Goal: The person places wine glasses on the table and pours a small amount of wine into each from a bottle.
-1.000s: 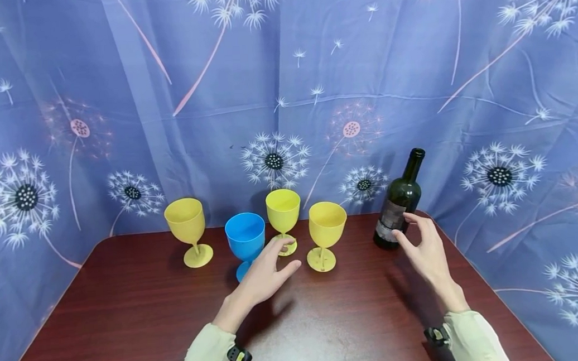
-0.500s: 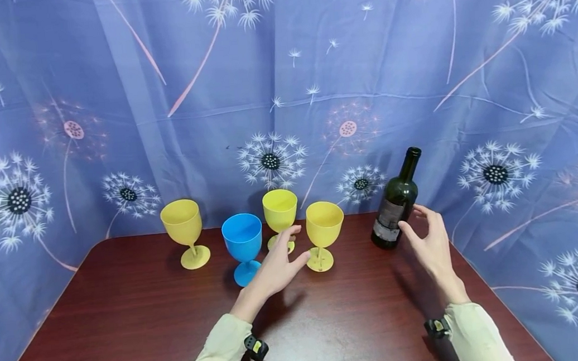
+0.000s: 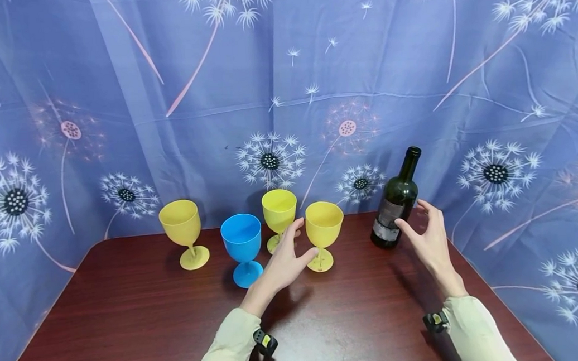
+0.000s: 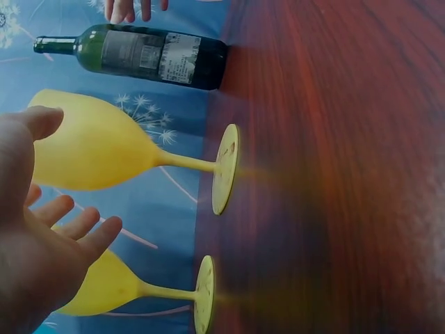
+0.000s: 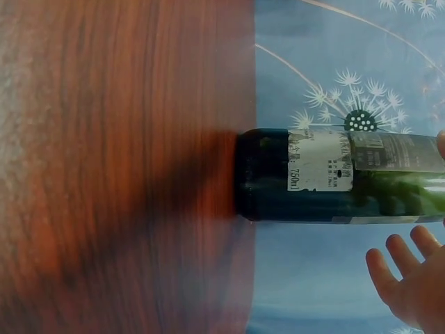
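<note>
In the head view my left hand (image 3: 283, 263) reaches over the table with fingers spread, just left of the right-hand yellow goblet (image 3: 324, 225). The left wrist view shows the thumb in front of that goblet's bowl (image 4: 97, 142) and the fingers at its other side; contact cannot be told. A dark green wine bottle (image 3: 397, 209) stands upright at the back right. Beside it my right hand (image 3: 433, 247) holds thumb and fingers apart around its right side. Fingers show apart from the bottle (image 5: 320, 202) in the right wrist view; the thumb is mostly cut off there.
Behind the left hand stands a brighter yellow goblet (image 3: 278, 209), its foot partly hidden. A blue goblet (image 3: 242, 241) is left of that hand, and another yellow goblet (image 3: 180, 221) farther left. A blue dandelion curtain (image 3: 206, 152) hangs behind the dark red table (image 3: 127, 320).
My left hand has moved right, away from the blue goblet and up to the right-hand yellow one. The right hand has shifted slightly to the bottle's right side. Goblets and bottle stay standing.
</note>
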Available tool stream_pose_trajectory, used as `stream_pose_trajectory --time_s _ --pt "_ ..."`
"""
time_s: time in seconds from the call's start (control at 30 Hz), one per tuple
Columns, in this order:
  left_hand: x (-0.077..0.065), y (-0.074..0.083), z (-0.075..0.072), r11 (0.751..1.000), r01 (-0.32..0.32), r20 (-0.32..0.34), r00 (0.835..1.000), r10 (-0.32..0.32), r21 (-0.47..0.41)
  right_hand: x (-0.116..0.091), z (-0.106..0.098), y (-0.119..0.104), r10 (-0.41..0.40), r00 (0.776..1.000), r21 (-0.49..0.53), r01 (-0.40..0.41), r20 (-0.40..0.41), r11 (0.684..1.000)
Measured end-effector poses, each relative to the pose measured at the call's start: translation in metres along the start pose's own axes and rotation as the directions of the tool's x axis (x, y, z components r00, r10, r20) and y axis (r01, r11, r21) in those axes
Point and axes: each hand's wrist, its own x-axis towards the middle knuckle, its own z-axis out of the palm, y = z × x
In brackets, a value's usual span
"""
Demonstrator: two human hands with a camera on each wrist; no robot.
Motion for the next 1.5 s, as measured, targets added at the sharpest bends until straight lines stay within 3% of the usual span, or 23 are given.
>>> stream_pose_trajectory --time_s 0.37,0.7,0.93,1.13,1.5 --pt "0.013 0.000 0.009 0.993 -0.017 0.002 1.000 0.017 -0.120 0.006 0.002 0.005 0.055 0.998 0.035 -0.056 0.032 0.998" --pt "0.019 -0.002 0.018 0.977 0.011 -0.043 0.999 -0.020 -0.214 0.010 0.005 0.012 0.073 0.994 0.054 -0.078 0.086 0.995" --pt "0.026 -0.006 0.028 0.980 0.036 -0.075 0.996 -0.052 -0.195 0.014 0.008 0.017 0.077 0.994 0.070 -0.083 0.081 0.994" --pt "0.029 -0.007 0.034 0.972 0.044 -0.121 0.990 -0.073 -0.232 0.015 0.010 0.019 0.093 0.990 0.085 -0.102 0.105 0.991" --pt "0.034 -0.007 0.040 0.971 0.015 -0.151 0.987 -0.052 -0.237 0.019 0.010 0.022 0.095 0.987 0.064 -0.104 0.129 0.992"
